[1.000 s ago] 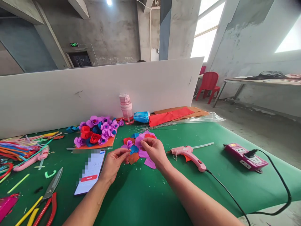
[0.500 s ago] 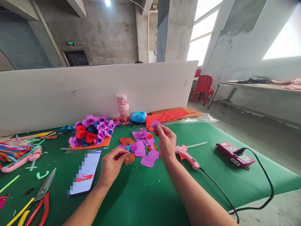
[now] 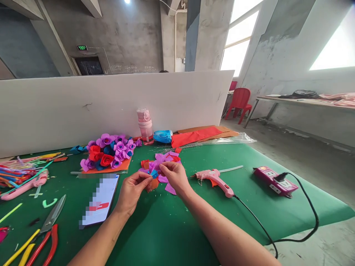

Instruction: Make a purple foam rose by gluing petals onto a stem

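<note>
My left hand (image 3: 135, 188) is closed in a pinch on a small blue paper flower piece (image 3: 153, 174) at its fingertips. Just to the right, my right hand (image 3: 175, 178) pinches a purple paper petal (image 3: 159, 159), hard to tell apart from the pile behind it. The two sets of fingertips are close together. Beneath and beyond them lie loose purple, red and brown petals (image 3: 170, 189), partly hidden by my hands. A pink hot glue gun (image 3: 216, 179) rests on the green table to the right, a glue stick in its back.
Finished purple, red and blue paper flowers (image 3: 107, 155) lie at the back left. A phone (image 3: 101, 201), scissors (image 3: 52, 221) and coloured stems (image 3: 19, 177) are on the left. A pink bottle (image 3: 145, 127) stands behind. A power strip (image 3: 274, 181) with a black cable sits right.
My right hand has come down and left with the purple petal, from above the pile to beside the blue piece. My left hand has stayed nearly in place.
</note>
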A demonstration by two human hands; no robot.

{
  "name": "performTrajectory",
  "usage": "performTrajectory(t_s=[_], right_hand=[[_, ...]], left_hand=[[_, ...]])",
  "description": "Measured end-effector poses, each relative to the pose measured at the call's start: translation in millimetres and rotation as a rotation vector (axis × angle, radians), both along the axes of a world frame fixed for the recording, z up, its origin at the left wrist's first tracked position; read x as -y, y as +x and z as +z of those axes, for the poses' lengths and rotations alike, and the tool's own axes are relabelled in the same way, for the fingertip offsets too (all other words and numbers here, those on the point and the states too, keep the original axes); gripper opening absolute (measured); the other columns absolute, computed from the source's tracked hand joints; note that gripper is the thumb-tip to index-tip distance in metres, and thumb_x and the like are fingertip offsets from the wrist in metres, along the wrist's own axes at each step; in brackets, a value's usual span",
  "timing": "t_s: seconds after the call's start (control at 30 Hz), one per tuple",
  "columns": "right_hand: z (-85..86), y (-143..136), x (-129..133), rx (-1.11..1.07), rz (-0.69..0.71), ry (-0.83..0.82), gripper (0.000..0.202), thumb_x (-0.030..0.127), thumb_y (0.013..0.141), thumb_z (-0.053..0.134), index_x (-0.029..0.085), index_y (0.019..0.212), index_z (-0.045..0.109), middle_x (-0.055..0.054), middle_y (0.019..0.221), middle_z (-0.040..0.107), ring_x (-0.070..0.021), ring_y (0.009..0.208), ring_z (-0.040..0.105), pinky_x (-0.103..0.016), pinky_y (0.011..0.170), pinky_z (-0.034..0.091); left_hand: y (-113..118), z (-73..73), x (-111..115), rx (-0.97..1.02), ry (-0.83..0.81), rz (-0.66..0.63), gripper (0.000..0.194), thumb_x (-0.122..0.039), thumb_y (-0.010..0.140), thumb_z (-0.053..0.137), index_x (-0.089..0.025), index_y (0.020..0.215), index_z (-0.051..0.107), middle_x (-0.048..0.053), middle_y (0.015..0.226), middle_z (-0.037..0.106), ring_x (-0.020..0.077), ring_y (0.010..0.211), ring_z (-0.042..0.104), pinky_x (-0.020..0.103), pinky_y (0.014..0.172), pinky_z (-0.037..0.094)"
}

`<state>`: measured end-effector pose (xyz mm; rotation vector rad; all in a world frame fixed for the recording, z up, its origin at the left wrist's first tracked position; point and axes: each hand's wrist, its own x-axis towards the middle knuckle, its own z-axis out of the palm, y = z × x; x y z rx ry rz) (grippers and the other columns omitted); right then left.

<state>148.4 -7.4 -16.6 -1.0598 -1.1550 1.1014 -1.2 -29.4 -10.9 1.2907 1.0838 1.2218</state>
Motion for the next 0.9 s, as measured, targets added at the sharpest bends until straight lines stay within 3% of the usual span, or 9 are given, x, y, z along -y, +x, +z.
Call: performTrajectory(t_s=[0.27,0.47,0.9], right_hand=[[4.5,1.1,3.4,0.003,0.057,-0.002,0.02,0.032,0.073,0.057,0.016,0.065,0.065,-0.002,0.06,0.065,-0.016,0.06,0.063,-0.024,0.056,0.046],[1.3,-0.3,3.5,-0.027,0.104,-0.04,0.019,0.031,0.072,0.057,0.016,0.067,0.067,-0.002,0.062,0.065,-0.0148,0.06,0.061,-0.025,0.057,0.046],[16.6,1.0,11.3,-0.235,0.207,-0.183,0.024,0.038,0.064,0.066,0.014,0.064,0.068,-0.002,0.061,0.065,-0.012,0.058,0.059,-0.027,0.064,0.048]], left_hand=[[1.2,5.9,3.0,0.189,-0.176,-0.074,0.023,-0.03,0.06,0.081,-0.015,0.066,0.065,-0.003,0.054,0.056,0.0083,0.05,0.049,0.022,0.05,0.04],[2.0,6.3,3.8,0.194,-0.195,-0.111,0.023,-0.03,0.06,0.081,-0.015,0.065,0.065,-0.002,0.056,0.058,0.0081,0.051,0.05,0.021,0.049,0.04],[1.3,-4.6,0.8,0.13,-0.183,-0.132,0.019,-0.028,0.064,0.079,-0.016,0.068,0.066,-0.001,0.061,0.062,0.0093,0.053,0.052,0.023,0.053,0.044]])
